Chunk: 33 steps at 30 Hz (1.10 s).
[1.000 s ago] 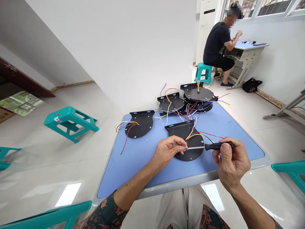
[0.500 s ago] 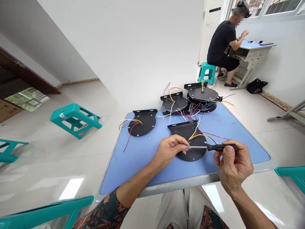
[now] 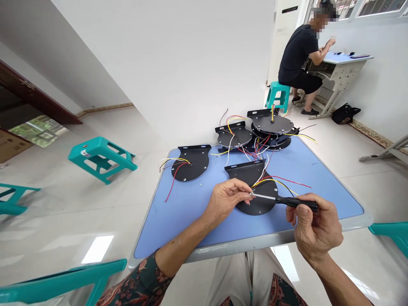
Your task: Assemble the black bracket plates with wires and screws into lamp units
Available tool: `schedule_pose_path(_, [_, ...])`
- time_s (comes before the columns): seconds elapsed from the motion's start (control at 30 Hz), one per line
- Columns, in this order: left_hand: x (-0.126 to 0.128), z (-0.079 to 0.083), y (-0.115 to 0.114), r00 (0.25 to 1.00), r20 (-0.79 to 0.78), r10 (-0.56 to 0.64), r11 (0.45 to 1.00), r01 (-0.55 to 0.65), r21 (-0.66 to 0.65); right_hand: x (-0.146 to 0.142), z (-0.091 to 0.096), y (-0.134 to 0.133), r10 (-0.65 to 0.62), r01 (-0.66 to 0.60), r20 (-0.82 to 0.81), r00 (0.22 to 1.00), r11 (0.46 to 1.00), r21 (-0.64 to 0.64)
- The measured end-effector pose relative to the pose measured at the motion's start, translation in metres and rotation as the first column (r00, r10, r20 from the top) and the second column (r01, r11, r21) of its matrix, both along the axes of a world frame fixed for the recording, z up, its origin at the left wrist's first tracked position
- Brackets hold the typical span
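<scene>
My right hand (image 3: pixel 318 227) is closed around the black handle of a screwdriver (image 3: pixel 295 202), its metal shaft pointing left. At the tip, the fingers of my left hand (image 3: pixel 231 196) are pinched together; whatever small thing they hold is too hidden to name. Both hands hover over a black round metal plate with a bent bracket edge (image 3: pixel 257 208), which lies on the blue tabletop. White, red, yellow and black wires (image 3: pixel 270 180) come out of its middle. A similar wired plate (image 3: pixel 191 165) rests flat at the table's left.
Several more wired plates (image 3: pixel 272 124) are stacked at the back right of the blue table (image 3: pixel 172 221). A tiny screw-like piece (image 3: pixel 201 185) lies near the left plate. Teal stools (image 3: pixel 102 155) stand around. Another person (image 3: pixel 299 53) sits at a desk (image 3: pixel 349 63) far right.
The screwdriver's handle end has dipped slightly and moved a little right with my right hand, so the shaft now slopes. My left hand keeps its pinch at the tip.
</scene>
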<state>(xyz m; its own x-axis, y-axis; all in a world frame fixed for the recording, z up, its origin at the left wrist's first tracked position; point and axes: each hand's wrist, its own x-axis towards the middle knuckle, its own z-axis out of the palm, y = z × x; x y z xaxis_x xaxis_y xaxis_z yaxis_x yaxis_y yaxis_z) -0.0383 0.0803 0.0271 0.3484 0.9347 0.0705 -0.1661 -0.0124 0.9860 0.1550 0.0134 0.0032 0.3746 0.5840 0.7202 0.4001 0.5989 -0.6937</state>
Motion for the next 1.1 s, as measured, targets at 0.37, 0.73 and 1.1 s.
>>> schedule_pose_path(0.37, [-0.002, -0.016, -0.006, 0.952, -0.274, 0.136, 0.844, 0.034, 0.536, 0.015, 0.000, -0.002, -0.133, 0.143, 0.279, 0.951, 0.990, -0.016])
schedule_pose_path(0.73, [-0.001, -0.016, -0.010, 0.868, -0.439, 0.231, 0.587, 0.235, 0.774, 0.017, 0.045, -0.005, -0.170, 0.163, 0.618, 0.768, 0.984, 0.069])
schedule_pose_path(1.1, [-0.001, -0.014, -0.019, 0.806, -0.564, 0.178, 0.491, 0.424, 0.761, 0.024, 0.049, -0.012, -0.116, 0.134, 0.697, 0.708, 0.991, 0.028])
